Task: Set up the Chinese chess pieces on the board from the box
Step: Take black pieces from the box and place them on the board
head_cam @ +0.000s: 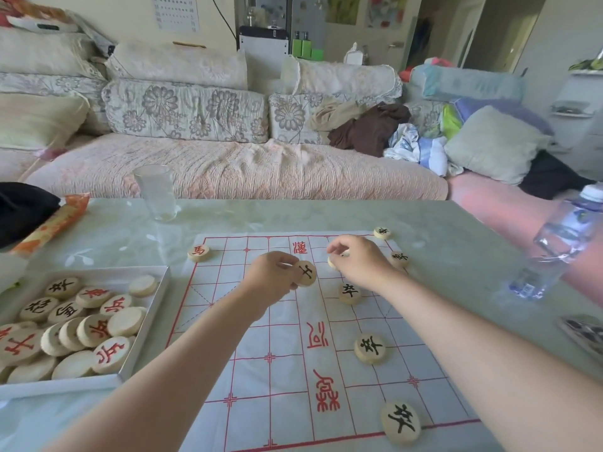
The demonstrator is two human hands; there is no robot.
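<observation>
Head view: we're over the white cloth board with its red grid (280,324), spread on a pale green glossy table (228,216). The left hand (272,275) is above the board's far half. Its fingers are curled round a round pale wooden piece with a black character (306,273), tilted with its face toward us. Just right of it, the right hand (357,262) pinches another pale round piece (332,262) in its fingertips, low over the board's far right area, with the face hidden.

Five black-marked pieces (370,348) lie down the board's right side, and one red-marked piece (199,252) sits at its far left corner. Left of the board is the shallow white box (65,384), heaped with red and black pieces (75,324).

Beyond the board's far left stands a clear glass tumbler (156,192). Off its right edge is a clear plastic water bottle (554,249). Behind the board, past the table, there's a sofa with floral cushions (182,109) and a pile of clothes (372,128).
</observation>
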